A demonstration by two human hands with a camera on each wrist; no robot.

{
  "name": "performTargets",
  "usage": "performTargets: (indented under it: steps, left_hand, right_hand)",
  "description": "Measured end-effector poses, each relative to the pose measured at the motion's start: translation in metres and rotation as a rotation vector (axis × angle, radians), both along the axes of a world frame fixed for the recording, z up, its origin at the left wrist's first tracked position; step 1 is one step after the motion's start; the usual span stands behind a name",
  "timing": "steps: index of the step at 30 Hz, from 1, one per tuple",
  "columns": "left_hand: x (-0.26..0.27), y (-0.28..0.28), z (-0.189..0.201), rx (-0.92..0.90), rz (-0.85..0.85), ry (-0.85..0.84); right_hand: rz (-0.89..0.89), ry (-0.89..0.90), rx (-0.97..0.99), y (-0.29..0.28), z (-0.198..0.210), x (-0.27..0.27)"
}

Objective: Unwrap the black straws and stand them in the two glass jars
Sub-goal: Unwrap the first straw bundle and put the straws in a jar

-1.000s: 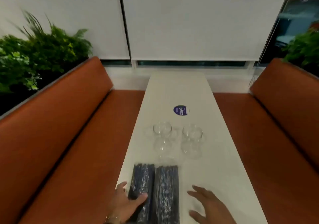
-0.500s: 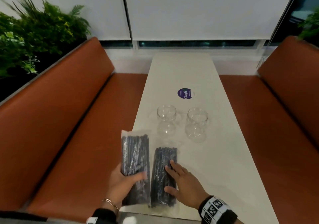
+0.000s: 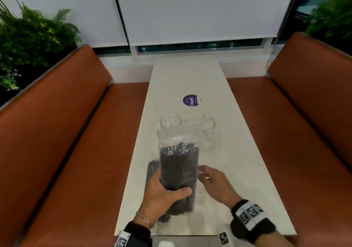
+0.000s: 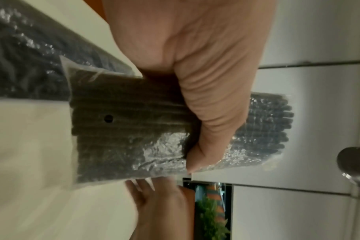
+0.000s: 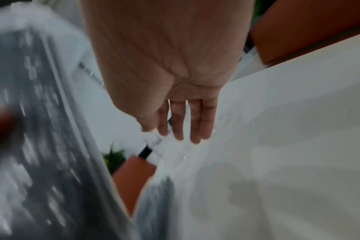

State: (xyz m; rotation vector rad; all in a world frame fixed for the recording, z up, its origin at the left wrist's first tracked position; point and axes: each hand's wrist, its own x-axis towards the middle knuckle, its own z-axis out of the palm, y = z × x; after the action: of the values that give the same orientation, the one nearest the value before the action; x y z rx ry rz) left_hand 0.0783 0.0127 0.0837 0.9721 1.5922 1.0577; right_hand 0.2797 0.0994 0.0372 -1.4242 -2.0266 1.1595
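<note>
My left hand (image 3: 163,191) grips a clear plastic pack of black straws (image 3: 179,163) around its lower half and holds it upright above the white table (image 3: 238,170). In the left wrist view the thumb (image 4: 208,129) wraps across the same pack (image 4: 123,129). A second pack of straws (image 3: 152,172) lies flat on the table, mostly hidden behind the lifted one. My right hand (image 3: 213,180) hovers just right of the held pack with fingers (image 5: 187,120) straight and holding nothing. Two empty glass jars (image 3: 170,120) (image 3: 205,130) stand side by side beyond the pack.
A round purple sticker (image 3: 191,100) lies on the table past the jars. Orange bench seats (image 3: 72,151) (image 3: 297,142) flank the table on both sides. Green plants (image 3: 28,37) stand behind the left bench back. White blinds (image 3: 200,12) cover the window at the far end.
My left hand has lifted its pack off the table and stood it upright nearer the middle. My right hand has come off the second pack and moved right of the raised one.
</note>
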Motion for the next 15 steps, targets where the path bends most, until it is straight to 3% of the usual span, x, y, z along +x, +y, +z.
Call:
performTargets:
  steps: [3, 5, 9, 15]
  left_hand:
    - [0.02, 0.009, -0.016, 0.014, -0.034, -0.006]
    - [0.033, 0.016, -0.03, 0.036, -0.037, -0.022]
    - [0.054, 0.028, -0.065, 0.058, -0.039, -0.036]
    - [0.063, 0.026, -0.085, 0.051, -0.024, -0.069]
  right_hand:
    - [-0.048, 0.379, -0.184, -0.002, 0.059, 0.032]
    - [0.006, 0.503, -0.171, -0.006, 0.093, 0.04]
    - [-0.109, 0.44, 0.001, -0.004, 0.12, 0.036]
    - [-0.17, 0.481, 0.033, -0.006, 0.11, 0.044]
